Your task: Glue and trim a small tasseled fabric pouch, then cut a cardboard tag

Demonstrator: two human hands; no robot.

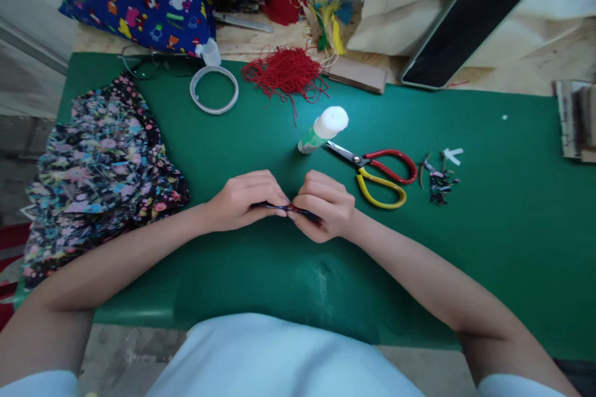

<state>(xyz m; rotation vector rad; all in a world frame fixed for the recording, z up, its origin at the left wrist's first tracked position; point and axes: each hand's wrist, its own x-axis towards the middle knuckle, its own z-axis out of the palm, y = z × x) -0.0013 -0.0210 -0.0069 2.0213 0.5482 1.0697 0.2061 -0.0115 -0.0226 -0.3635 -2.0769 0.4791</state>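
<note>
Both hands meet over the middle of the green table. My left hand point(249, 201) is closed, pinching one end of a narrow dark patterned fabric strip point(274, 205). From the other side my right hand point(326, 203) pinches the same strip, thumb and fingers pressed together close to the left fingertips. Most of the strip is hidden inside the hands. Just beyond them a glue stick point(323, 129) with a white cap stands upright. Scissors point(372, 170) with one red and one yellow handle lie beside my right hand. Floral fabric point(102, 167) is spread near my left forearm.
A roll of tape point(214, 90), a heap of red string point(288, 71) and a cardboard piece point(357, 75) lie along the back. Small fabric scraps point(441, 183) are on the right. A dark-screened device point(479, 18) leans behind, and blue printed cloth point(139, 0) sits back left.
</note>
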